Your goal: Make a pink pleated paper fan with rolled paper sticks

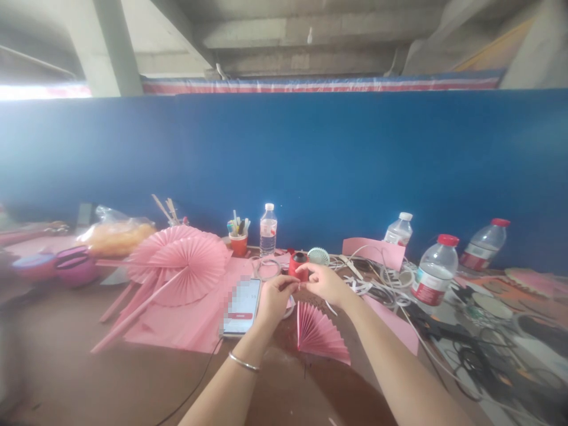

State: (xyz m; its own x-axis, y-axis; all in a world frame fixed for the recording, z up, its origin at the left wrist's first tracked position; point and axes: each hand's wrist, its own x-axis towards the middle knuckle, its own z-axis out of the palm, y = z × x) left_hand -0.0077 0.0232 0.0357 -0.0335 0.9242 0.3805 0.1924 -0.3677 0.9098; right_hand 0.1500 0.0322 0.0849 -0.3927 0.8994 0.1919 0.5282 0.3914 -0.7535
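My left hand point(276, 297), with a silver bracelet on the wrist, is closed in a pinch. Its fingertips meet those of my right hand point(327, 283), whose thumb and forefinger are also drawn together. Whatever is between the fingertips is too small to make out. Just beneath them a pleated pink paper fan point(323, 336) lies half spread on the brown table. Behind the fingers stands a red spool point(298, 261) with a dark top, partly covered by my right hand. A phone point(242, 307) lies to the left of my left hand.
Finished round pink fans point(190, 266) lie on pink paper point(177, 331) at left. An orange cup point(238, 244) of pens and a water bottle point(268, 231) stand behind. Tangled white cords point(394, 284), large red-capped bottles point(435, 271) and black cables point(470, 355) crowd the right.
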